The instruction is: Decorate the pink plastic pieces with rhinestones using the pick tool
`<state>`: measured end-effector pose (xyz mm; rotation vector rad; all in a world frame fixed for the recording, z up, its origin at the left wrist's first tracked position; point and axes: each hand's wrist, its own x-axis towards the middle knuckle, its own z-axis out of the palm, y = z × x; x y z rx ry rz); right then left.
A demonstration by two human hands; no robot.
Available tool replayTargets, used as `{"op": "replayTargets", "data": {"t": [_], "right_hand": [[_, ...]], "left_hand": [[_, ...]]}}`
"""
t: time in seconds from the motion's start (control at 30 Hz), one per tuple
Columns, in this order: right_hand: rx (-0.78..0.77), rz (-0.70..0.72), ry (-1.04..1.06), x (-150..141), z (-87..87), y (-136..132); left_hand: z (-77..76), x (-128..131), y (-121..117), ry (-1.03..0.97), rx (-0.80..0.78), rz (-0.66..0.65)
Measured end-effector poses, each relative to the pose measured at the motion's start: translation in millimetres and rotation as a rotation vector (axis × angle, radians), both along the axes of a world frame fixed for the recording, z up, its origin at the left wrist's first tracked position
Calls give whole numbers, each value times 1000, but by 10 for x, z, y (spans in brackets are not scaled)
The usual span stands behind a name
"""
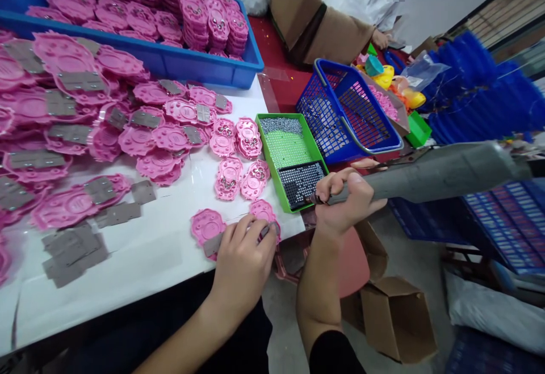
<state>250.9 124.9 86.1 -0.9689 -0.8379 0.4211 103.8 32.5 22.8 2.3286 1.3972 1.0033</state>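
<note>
Right hand: I have the right hand (347, 201) wrapped round the driver (434, 175).
Driver: grey; tip at the near end of the grid (302, 180); contact I cannot tell.
Left hand: the left hand (247, 249) lies with curled fingers over a pink part; whether it pinches or only presses, I cannot tell.
Pink part: the pink part (207, 223) sits at the table's near edge, pink showing on both sides of the hand; one piece or two, I cannot tell. Grey plate (212, 245) on its near end.
Tray: green tray (293, 150), right of the part; black grid at its near end, small screws (281, 126) heaped at its far end.
Pink pieces: four stacks or singles (229, 178) just left of the tray; large heap (72, 101) farther left, many bearing plates.
Loose plates: pile (74, 252) on the white table (157, 266).
Bin: blue bin (170, 59), behind the heap, filled with stacked pink pieces.
Basket: blue basket (322, 124), beside the tray.
Stool: pink stool (354, 260), behind the right forearm.
</note>
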Motion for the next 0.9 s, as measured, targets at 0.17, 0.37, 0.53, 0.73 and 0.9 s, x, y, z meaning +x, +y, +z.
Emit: {"op": "replayTargets", "data": {"t": [0.17,0.37,0.53,0.73,0.9], "right_hand": [[-33,-27,21,-33,-15,4],[-44,-9,18,-8,-24,17],[64,73,6,-2,161,-183],[47,481,-73,-234,164,-567],[-20,598,-115,-341,-66,-650]], "left_hand": [[11,-3,14,3,-11,-6],[10,6,19,-10,-47,23],[-8,28,10,-13,-46,56],[-17,24,6,-2,-44,70],[-24,18,-4,-31,-58,66]]}}
